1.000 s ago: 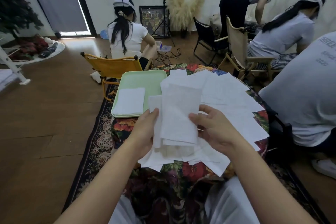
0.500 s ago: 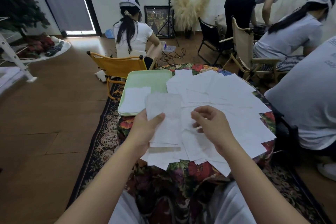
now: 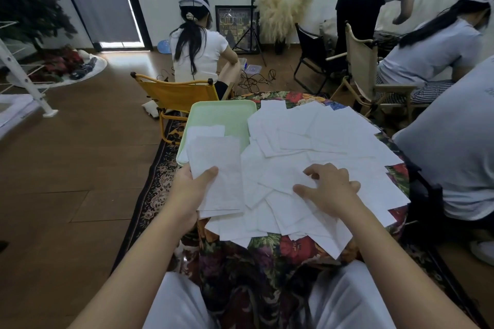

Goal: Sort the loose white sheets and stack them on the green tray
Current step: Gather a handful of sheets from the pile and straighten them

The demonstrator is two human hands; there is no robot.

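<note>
My left hand point(image 3: 191, 189) pinches a white sheet point(image 3: 217, 168) by its near left edge, thumb on top. The sheet reaches over the near edge of the green tray point(image 3: 227, 117), where a small stack of white sheets point(image 3: 204, 132) lies. My right hand point(image 3: 330, 189) rests on the spread pile of loose white sheets point(image 3: 320, 147) with fingers bent down onto the paper. The pile covers most of the round table with the flowered cloth point(image 3: 291, 248).
A yellow folding chair point(image 3: 173, 93) stands just beyond the tray. A person in a grey shirt point(image 3: 451, 147) sits close at the table's right side. Other seated people, chairs and a tripod stand further back. Wooden floor lies to the left.
My left hand has carried the sheet left, from above the pile toward the tray. My right hand let go of it and dropped onto the loose pile.
</note>
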